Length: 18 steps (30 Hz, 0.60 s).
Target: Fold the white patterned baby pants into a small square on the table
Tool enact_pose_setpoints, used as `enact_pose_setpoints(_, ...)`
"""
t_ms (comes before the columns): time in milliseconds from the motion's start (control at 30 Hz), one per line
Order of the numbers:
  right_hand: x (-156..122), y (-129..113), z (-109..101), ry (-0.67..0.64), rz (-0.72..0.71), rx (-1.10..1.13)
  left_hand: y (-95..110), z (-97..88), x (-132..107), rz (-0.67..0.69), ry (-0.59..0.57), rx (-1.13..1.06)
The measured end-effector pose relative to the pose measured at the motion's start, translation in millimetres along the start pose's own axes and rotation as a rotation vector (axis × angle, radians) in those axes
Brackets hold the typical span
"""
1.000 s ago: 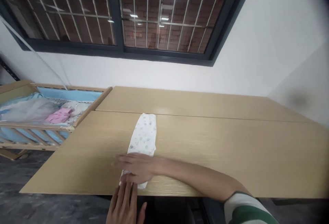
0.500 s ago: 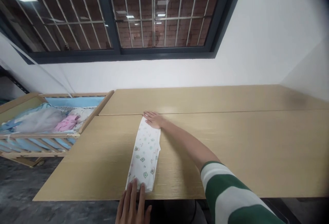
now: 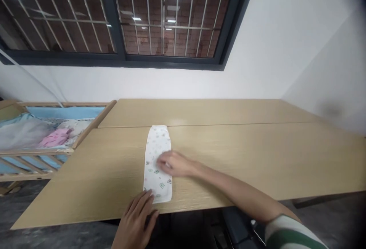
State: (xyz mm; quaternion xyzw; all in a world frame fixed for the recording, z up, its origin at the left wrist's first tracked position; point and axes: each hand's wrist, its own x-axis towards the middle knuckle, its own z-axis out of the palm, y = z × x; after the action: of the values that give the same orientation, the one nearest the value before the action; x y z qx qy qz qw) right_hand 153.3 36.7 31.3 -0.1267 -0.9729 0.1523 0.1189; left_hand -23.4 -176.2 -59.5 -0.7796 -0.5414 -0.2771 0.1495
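Observation:
A long, narrow folded white cloth with small printed figures lies lengthwise on the light wooden table, one end at the near edge. My left hand rests flat at the table's near edge, fingertips on the cloth's near corner, fingers apart. My right hand lies on the middle of the cloth's right side, blurred by motion, fingers stretched flat. My right arm wears a green and white striped sleeve.
A wooden baby crib with blue lining, a pink garment and grey fabric stands to the left of the table. A white wall and a barred window lie behind. A dark floor shows below.
My right hand has drawn back along the cloth from its far end to its middle. The left hand stays at the near end. The view has shifted slightly.

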Motion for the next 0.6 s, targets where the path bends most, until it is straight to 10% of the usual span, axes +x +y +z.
enact_pose_setpoints(233,-96,-89,31,-0.104,-0.023,-0.13,4,-16.5,-5,0.175,0.063,-0.129)
enact_pose_setpoints(367,-98,-111,2,-0.151,0.14,0.058,15,-43.3,10,0.122,0.028,-0.415)
enact_pose_setpoints(600,-42,-49,-58,0.177,0.308,0.402,-34,-60.5,106,-0.403,-0.01,-0.555)
